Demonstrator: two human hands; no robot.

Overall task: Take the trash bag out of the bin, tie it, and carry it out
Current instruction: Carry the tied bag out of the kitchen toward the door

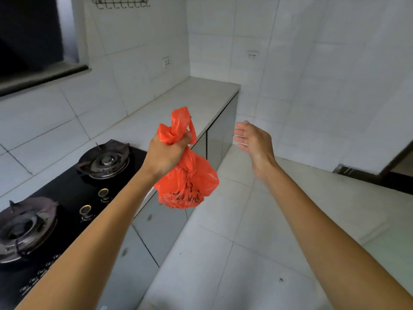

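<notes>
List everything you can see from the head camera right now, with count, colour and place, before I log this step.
trash bag: one, orange-red with dark print, knotted, hanging in the air over the counter edge
gas hob: one, black glass, two burners, set in the counter at left
countertop: one, pale, running along the left wall to the corner
cabinet doors: several, grey, under the counter
wall sockets: two, white, on the tiled walls
hook rail: one, metal, top of the wall
left hand: one, closed around the bag's neck
right hand: one, open, empty, beside the bag
</notes>
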